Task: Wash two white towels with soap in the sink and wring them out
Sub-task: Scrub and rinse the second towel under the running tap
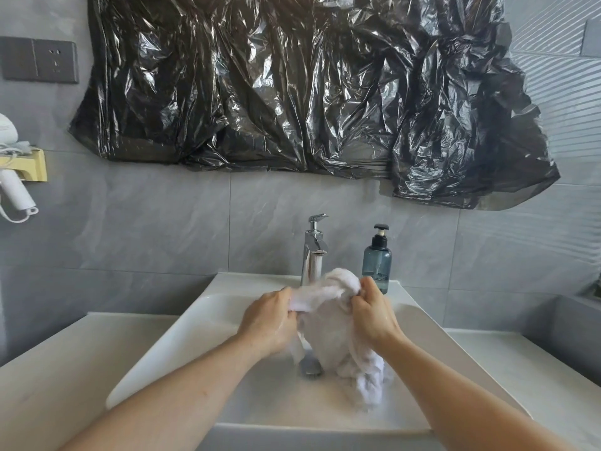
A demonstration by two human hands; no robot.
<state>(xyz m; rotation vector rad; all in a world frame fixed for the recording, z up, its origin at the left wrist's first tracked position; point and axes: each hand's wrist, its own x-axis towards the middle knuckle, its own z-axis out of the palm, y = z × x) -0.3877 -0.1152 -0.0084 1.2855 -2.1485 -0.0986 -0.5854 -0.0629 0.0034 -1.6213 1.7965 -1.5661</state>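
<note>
The wall [162, 229] behind is covered with large grey tiles with a soft marble pattern. High on it hangs a wide sheet of crumpled black plastic [309, 86], which shines where the light falls on it. At the upper left there is a dark grey socket plate [39, 60]. Below it, at the left edge, a white hair dryer [14, 190] sits in a pale yellow holder [35, 166]. A white countertop [48, 369] runs along the bottom, and the right wall [566, 92] shows thin stripes of light.
</note>
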